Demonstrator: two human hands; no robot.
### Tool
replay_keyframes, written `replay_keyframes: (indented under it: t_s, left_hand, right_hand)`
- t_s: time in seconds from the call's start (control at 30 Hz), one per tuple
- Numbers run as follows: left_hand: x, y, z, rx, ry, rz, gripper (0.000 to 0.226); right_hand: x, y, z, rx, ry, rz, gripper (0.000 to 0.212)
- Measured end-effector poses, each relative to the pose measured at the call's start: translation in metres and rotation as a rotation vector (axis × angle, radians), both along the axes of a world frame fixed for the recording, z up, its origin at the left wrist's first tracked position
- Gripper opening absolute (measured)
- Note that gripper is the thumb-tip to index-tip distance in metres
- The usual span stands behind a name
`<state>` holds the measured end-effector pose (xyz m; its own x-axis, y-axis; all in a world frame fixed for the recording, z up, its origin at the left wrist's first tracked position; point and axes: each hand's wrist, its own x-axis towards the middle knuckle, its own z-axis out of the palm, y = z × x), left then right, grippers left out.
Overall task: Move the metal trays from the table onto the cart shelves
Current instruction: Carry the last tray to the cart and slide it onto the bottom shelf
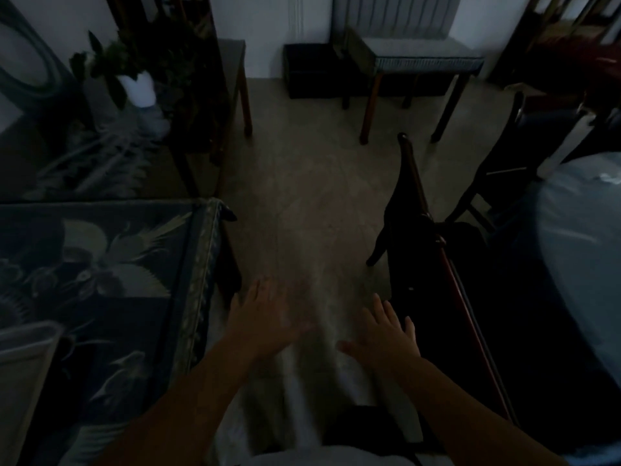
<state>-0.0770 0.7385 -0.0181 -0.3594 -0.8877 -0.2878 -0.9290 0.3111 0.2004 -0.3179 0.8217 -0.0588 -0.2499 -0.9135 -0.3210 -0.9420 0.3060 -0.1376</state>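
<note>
Metal trays: none can be identified with certainty in this dim head view — the only candidate is a pale, flat-edged object (23, 368) at the lower left, lying on the patterned cloth, and what it is cannot be told.

Far left, a bench (111, 274) carries a dark cloth printed with birds and foliage, its bordered edge running down toward the viewer. Behind it stands a plant in a white pot (139, 87), beside dark wooden furniture.

Centre, the pale floor (302, 183) forms an aisle between the furniture. Over it, the left hand (265, 321) is held out with fingers straight and spread, gripping nothing; it is blurred. Just to the right, the right hand (383, 331) is likewise flat, fingers extended and thumb out, holding nothing — its fingertips lie close to a dark chair (420, 237), though contact cannot be confirmed.

At the far wall stands a stool with a grey cushioned top (420, 53), with a dark box (309, 70) on the floor to its left.

Far right, a round surface under a pale blue cover (584, 250) sits beyond the chair's reddish wooden rail.
</note>
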Motion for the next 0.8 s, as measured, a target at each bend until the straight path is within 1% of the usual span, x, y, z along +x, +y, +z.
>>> replay_keyframes:
  t_s: [0.07,0.13,0.2,0.27,0.37,0.47,0.5,0.57,0.63,0.73,0.8]
  left_hand:
    - [0.000,-0.028,-0.006,-0.002,-0.018,0.050,0.120]
    - [0.006,-0.055,-0.011,-0.001,-0.034,0.142,0.113]
    - [0.019,-0.074,-0.012,0.048,-0.047,0.269,0.110]
    - [0.043,-0.083,-0.010,0.050,-0.033,0.431,0.113]
    - [0.089,-0.073,-0.004,0.043,-0.045,0.668,0.111]
    - [0.129,-0.032,0.004,0.058,-0.044,0.970,0.104]
    - [0.139,-0.012,0.006,0.060,-0.033,1.082,0.106]
    - [0.151,0.037,0.007,0.055,-0.026,1.284,0.111]
    - [0.155,0.088,0.004,0.061,-0.041,1.461,0.116]
    - [0.156,0.144,-0.004,0.071,-0.044,1.678,0.119]
    - [0.163,0.162,-0.008,0.078,-0.044,1.761,0.118]
  right_hand:
    - [-0.007,-0.039,-0.006,0.012,-0.004,0.058,0.112]
    - [-0.018,-0.087,-0.009,0.048,-0.012,0.143,0.111]
    - [-0.024,-0.138,-0.004,0.103,0.013,0.256,0.109]
    - [-0.019,-0.191,0.000,0.113,0.032,0.369,0.106]
    - [0.025,-0.265,0.010,0.123,0.031,0.619,0.103]
    - [0.111,-0.308,0.018,0.083,0.042,0.953,0.101]
    - [0.143,-0.314,0.021,0.076,0.029,1.071,0.103]
    - [0.203,-0.309,0.026,0.073,0.014,1.279,0.113]
    - [0.257,-0.292,0.027,0.073,0.042,1.449,0.114]
    - [0.321,-0.253,0.025,0.148,0.091,1.615,0.116]
    - [0.353,-0.229,0.024,0.148,0.142,1.697,0.116]
